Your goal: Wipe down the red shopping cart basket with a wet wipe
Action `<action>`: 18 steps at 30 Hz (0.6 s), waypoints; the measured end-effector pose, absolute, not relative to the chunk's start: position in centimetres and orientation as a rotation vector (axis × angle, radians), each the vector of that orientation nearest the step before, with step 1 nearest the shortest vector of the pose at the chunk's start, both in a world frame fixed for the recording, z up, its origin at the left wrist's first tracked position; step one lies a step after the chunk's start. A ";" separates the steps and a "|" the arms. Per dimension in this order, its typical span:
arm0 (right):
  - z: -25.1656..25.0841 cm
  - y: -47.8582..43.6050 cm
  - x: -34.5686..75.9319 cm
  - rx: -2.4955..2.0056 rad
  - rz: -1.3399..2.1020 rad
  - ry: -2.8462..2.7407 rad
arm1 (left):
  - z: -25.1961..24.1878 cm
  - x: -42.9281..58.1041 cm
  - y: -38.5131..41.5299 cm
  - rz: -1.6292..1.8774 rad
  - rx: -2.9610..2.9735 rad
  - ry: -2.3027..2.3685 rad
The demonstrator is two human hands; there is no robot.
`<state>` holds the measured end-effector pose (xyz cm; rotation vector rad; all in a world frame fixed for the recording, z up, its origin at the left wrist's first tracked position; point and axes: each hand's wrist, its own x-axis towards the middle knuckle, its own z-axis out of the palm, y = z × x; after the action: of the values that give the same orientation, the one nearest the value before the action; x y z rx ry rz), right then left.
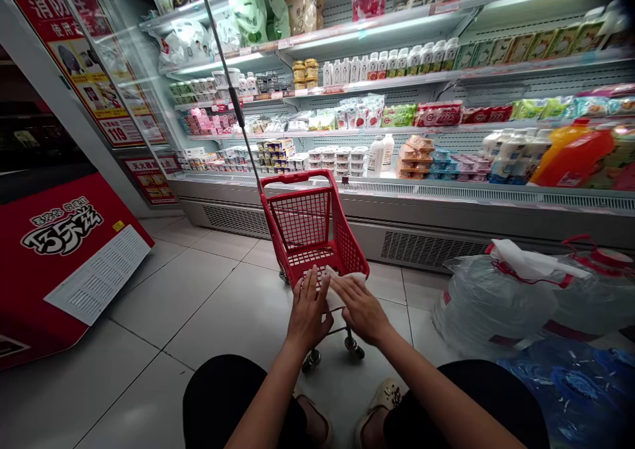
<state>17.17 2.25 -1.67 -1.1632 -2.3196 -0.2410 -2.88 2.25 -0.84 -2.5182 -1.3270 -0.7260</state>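
A small red shopping cart [303,219] with grid-like plastic sides stands right in front of me on the floor. My left hand [309,310] is at its near edge, fingers stretched out and nothing visible in it. Beside it, my right hand [358,303] presses a white cloth [335,297] against the same near rim, fingers laid over the cloth. Part of the cloth shows past the fingers. Both hands cover some of that edge. A thin dark pole [225,72] rises from the cart's far left side.
Behind the cart runs a refrigerated shelf [357,201] stocked with dairy and drinks. Large wrapped water bottles [496,300] and a blue pack [570,389] stand at my right. A red freezer cabinet [64,264] is at left. Pale floor tiles [198,303] lie between.
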 end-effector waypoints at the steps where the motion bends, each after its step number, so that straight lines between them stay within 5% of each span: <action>1: -1.5 2.6 18.4 -1.209 -0.245 -2.303 | -0.8 -2.8 2.3 -0.710 -2.514 -1.318; 18: -2.2 -2.8 18.0 -1.137 -0.275 -2.340 | -0.3 -9.0 1.6 -0.626 -2.473 -1.184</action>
<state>17.98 -2.77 -2.21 -1.1369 -2.3396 -0.2745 -9.02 1.65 -0.35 -2.4729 -1.1837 -0.6258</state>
